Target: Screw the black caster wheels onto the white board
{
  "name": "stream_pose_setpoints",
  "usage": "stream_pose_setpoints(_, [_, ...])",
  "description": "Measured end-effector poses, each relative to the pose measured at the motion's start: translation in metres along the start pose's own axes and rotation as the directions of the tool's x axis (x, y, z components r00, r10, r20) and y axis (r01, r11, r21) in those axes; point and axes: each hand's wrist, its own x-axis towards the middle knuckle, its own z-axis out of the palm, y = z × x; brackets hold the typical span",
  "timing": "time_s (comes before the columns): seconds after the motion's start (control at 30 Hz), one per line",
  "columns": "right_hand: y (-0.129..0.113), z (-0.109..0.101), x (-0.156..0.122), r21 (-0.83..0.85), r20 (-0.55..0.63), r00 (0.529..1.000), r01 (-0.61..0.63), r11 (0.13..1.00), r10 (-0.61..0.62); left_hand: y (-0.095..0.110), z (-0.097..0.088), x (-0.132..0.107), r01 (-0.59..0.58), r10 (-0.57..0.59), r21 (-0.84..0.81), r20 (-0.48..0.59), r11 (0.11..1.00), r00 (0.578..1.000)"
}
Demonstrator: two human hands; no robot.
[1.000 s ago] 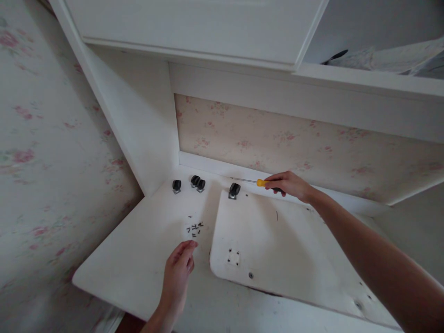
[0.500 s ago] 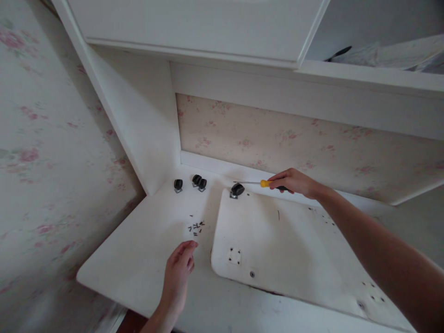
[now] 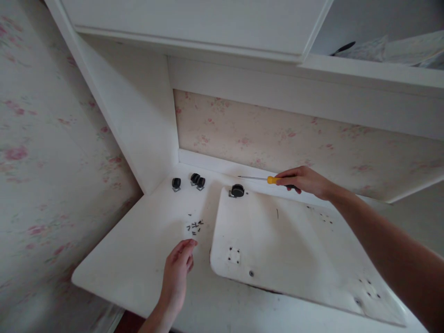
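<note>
My right hand (image 3: 305, 181) is closed round a screwdriver (image 3: 258, 178) with a yellow-and-black handle, its thin shaft pointing left over the back of the white desk. Just left of the tip, a black caster wheel (image 3: 237, 190) sits on the far left corner of a white rounded board (image 3: 291, 249) lying flat on the desk. My left hand (image 3: 178, 269) rests on the desk top near its front, fingers loosely together and holding nothing, right below a small heap of several dark screws (image 3: 194, 226).
Three more black caster wheels (image 3: 176, 183) (image 3: 194, 179) (image 3: 200, 183) stand at the back left of the desk (image 3: 138, 249). White cabinet panels and a shelf (image 3: 374, 69) hang overhead. Floral wallpaper covers the left and back walls. The board has screw holes (image 3: 233, 255).
The right hand has lifted the screwdriver and drawn it a little right, away from the caster on the board. The left hand stays near the screws.
</note>
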Motion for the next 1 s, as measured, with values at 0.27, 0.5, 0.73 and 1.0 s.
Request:
stream_pose_setpoints(0.27, [-0.066,-0.011,0.014,-0.104,0.102,0.98,0.183,0.978,-0.172,-0.002,-0.002,0.001,0.008,-0.009,-0.006,-0.034,1.0,0.999])
stream_pose_setpoints(0.5, [-0.131,-0.007,0.035,-0.426,0.255,0.958,0.234,0.874,-0.132,-0.004,-0.016,0.002,0.009,-0.012,-0.035,-0.079,0.999,0.997])
stream_pose_setpoints(0.73, [-0.167,0.013,0.053,-0.578,0.346,0.932,0.303,0.758,-0.109,-0.014,-0.033,0.003,0.044,-0.05,-0.052,-0.116,0.998,0.992])
stream_pose_setpoints(1.0, [-0.171,0.029,0.064,-0.625,0.378,0.923,0.313,0.715,-0.074,-0.019,-0.047,0.011,0.053,-0.059,-0.046,-0.122,0.998,0.991])
